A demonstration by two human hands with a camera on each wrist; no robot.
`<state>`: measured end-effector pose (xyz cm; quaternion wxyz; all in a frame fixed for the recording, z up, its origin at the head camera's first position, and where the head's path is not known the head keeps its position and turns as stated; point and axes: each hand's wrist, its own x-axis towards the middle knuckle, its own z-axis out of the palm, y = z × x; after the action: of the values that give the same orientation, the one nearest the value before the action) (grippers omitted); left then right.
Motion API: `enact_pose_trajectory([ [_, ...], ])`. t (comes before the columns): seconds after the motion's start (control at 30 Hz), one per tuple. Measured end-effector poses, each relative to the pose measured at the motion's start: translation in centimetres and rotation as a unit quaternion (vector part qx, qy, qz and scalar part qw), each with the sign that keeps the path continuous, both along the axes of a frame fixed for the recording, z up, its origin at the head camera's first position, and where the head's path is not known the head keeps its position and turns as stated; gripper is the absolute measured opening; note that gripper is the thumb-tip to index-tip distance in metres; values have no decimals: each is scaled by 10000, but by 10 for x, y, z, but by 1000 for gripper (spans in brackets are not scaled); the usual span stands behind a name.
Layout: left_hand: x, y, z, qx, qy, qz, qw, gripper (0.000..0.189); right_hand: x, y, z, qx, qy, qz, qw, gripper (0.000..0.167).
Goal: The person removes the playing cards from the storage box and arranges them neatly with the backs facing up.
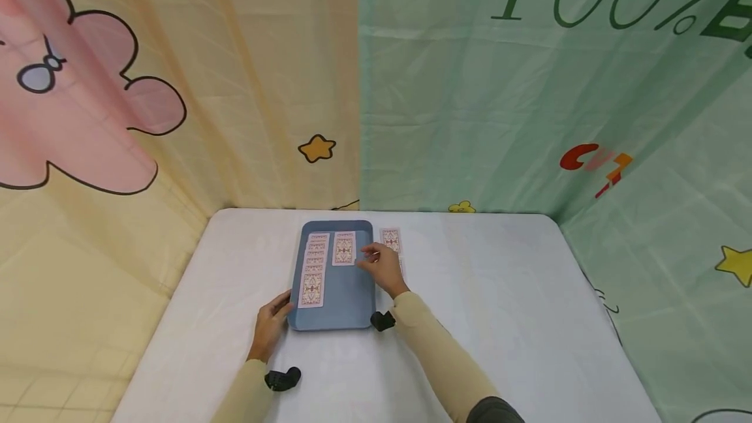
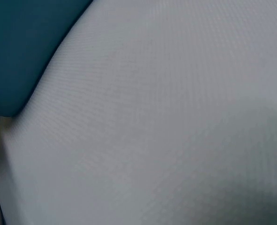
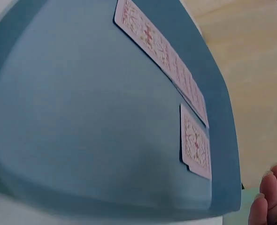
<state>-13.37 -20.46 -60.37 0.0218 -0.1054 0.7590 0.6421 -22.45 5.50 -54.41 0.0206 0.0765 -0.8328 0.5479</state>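
Printed curtains (image 1: pixel 435 96) back a white table (image 1: pixel 499 318); from the head, the left hand (image 1: pixel 272 324), fingers nearly straight, touches the blue tray's left edge, while the right hand (image 1: pixel 384 269), fingers loosely bent around nothing, hovers just right of the short stack of playing cards (image 1: pixel 344 250). At the left wrist, one corner of the blue tray (image 2: pixel 26 51) shows. At the right wrist, the long column of overlapping playing cards (image 3: pixel 150 40) lies farther from the fingers than the short stack.

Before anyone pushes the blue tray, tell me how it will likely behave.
The blue tray will probably slide flat rather than tip, being broad and low on the white table. It looks stiff, its raised rim keeping an even outline. The overlapping cards lying on it may shift if it is jerked.
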Motion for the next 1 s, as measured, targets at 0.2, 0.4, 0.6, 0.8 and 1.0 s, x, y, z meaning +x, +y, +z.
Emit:
enact_pose_trajectory([
  [0.2,1,0,0,-29,-35,-60,10000,42,4,-24,3,-2,30,341,9994,31],
  [0.4,-2,0,1,2,82,-34,10000,42,7,-42,5,-66,47,571,9983,32],
  [0.6,-2,1,2,13,-4,-32,10000,42,10,-56,1,20,17,637,9980,32],
  [0.8,0,1,3,-30,-32,-51,10000,42,14,-69,3,102,-220,653,9976,35],
  [1.0,1,-1,3,-125,26,-63,9999,42,16,-78,2,70,-275,750,9968,38],
])
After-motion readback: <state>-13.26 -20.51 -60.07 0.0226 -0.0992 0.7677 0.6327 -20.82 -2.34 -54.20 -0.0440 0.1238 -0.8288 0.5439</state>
